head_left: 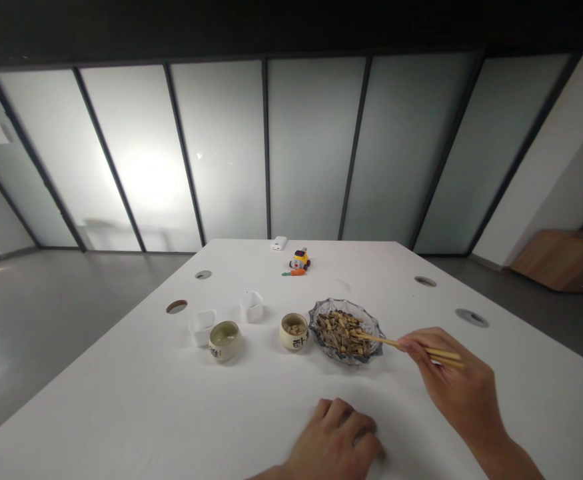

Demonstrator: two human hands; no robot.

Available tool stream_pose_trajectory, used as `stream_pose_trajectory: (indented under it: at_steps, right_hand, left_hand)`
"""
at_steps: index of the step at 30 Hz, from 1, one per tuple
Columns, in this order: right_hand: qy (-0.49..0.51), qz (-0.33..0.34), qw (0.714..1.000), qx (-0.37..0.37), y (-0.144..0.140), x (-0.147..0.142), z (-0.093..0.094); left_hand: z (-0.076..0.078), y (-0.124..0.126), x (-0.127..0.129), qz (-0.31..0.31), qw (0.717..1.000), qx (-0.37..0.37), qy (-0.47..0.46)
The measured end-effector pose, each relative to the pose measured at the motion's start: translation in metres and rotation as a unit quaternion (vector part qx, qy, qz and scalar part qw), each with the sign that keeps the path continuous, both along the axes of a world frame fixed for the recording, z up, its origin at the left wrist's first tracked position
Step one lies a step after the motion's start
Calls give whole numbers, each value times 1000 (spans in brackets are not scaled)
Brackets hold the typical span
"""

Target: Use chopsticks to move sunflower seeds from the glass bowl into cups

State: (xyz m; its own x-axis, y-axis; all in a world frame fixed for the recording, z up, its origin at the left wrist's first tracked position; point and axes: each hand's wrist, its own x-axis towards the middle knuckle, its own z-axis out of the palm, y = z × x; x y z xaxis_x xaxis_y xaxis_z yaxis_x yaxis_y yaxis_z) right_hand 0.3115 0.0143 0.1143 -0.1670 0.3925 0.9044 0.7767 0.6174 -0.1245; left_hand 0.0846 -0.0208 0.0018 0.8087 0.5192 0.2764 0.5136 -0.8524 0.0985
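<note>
My right hand (456, 380) is closed around a pair of wooden chopsticks (388, 342). Their tips reach into a glass bowl (374, 323) with a scalloped rim, among a mix of striped sunflower seeds and paler nuts or beans (338, 331). Whether the tips pinch a piece is too small to tell. My left hand (338, 437) rests on the table in front of the bowl, fingers bent and apart, holding nothing. Just left of the bowl stands a small cream cup (294, 341) with dark characters and some pale pieces inside. Another such cup (225, 351) is farther left.
Two small white plastic containers (202, 327) stand behind the left cup. Farther back on the white table (136, 400) lie a toy carrot (294, 273), a yellow toy car (300, 259) and a white device (279, 243). Round holes (176, 307) pierce the tabletop near both sides.
</note>
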Motion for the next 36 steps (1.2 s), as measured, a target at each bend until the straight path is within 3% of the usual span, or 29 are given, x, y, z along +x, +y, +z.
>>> stream_pose_trajectory:
  at_steps: [8, 14, 22, 29, 32, 36]
  right_hand:
    - [13, -14, 1000, 14, 0, 1, 0]
    - [93, -7, 996, 16, -6, -5, -1]
    - [99, 147, 984, 10, -18, -44, -23]
    - [49, 216, 975, -24, -16, -78, -33]
    - [54, 207, 977, -27, -17, -74, -29]
    - [114, 147, 983, -16, -16, -48, -14]
  left_hand:
    - [-2, -1, 0, 2, 1000, 4, -6]
    - [-4, 0, 1, -1, 999, 39, -5]
    - [-17, 2, 4, 16, 996, 85, 1]
    - [-27, 3, 3, 22, 993, 115, -12]
    - [-24, 3, 0, 13, 995, 100, -14]
    - [-18, 2, -1, 9, 996, 89, -6]
